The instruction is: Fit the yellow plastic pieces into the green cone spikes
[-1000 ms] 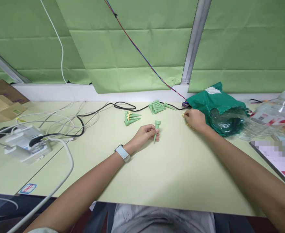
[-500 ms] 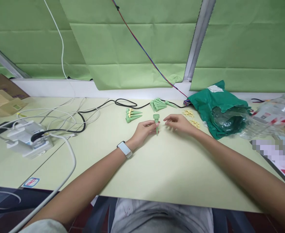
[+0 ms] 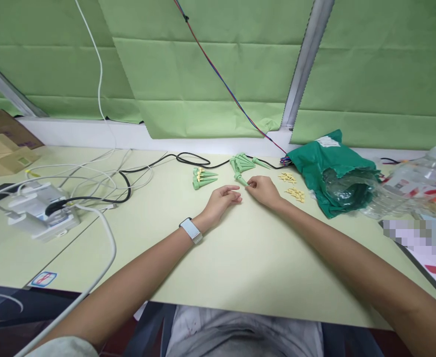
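My right hand (image 3: pixel 264 191) pinches the narrow tip of a green plastic spike (image 3: pixel 241 179), a tapered piece with a wide collar. The spike is tilted, its wide end pointing up and left, away from me. My left hand (image 3: pixel 221 202) rests just to the left with its fingers loosely extended and nothing in them. Beyond the held spike lies a pile of similar green spikes (image 3: pixel 245 161). Another row of spikes (image 3: pixel 204 183), with small yellow parts at their wide ends, lies further left. Small yellow pieces (image 3: pixel 295 194) are spread in two clusters right of my right hand.
A torn green plastic bag (image 3: pixel 314 161) and a clear bottle (image 3: pixel 407 181) stand at the right, near a flat device (image 3: pixel 422 253). White chargers on a power strip (image 3: pixel 50 213) and tangled cables (image 3: pixel 129 186) occupy the left. Cardboard boxes (image 3: pixel 10 161) sit at the far left.
The spike has passed from my left hand to my right hand and gone from upright to tilted. My left fingers have let go of it.
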Motion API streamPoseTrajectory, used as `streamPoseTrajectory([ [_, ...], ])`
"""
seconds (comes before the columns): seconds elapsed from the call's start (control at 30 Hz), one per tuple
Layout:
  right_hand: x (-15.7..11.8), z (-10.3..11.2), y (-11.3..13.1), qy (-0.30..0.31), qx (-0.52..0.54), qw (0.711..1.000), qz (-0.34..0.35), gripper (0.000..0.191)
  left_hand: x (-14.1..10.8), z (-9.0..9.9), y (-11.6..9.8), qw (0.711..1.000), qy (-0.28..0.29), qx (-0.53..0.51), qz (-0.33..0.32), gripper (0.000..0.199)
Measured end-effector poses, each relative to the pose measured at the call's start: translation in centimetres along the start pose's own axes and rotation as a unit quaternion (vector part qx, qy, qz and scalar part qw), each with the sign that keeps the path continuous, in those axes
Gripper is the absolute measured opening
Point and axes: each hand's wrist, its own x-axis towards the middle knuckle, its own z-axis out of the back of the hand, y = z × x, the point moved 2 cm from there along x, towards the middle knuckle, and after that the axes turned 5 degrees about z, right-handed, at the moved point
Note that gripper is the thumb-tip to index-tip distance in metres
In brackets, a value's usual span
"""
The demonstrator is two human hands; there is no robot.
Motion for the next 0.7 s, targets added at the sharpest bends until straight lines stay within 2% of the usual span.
streamPoseTrajectory([
  [0.13,3.1,-1.8,1.5,0.027,-0.09,0.995,-0.01,0.02,-0.1,-0.1,0.0,0.999,0.015,0.036,-0.014,0.015],
  [0.27,6.3,-3.4,3.6,0.051,-0.177,0.983,0.001,0.024,-0.1,-0.1,0.2,0.998,0.02,0.055,-0.022,0.012],
  [0.47,9.3,-4.4,4.3,0.068,-0.193,0.979,0.0,0.031,-0.2,-0.2,0.5,0.998,0.026,0.049,-0.024,0.011],
  [0.7,10.7,-5.1,4.4,0.071,-0.2,0.977,0.015,0.032,-0.2,-0.3,0.5,0.998,0.028,0.051,-0.022,0.01],
])
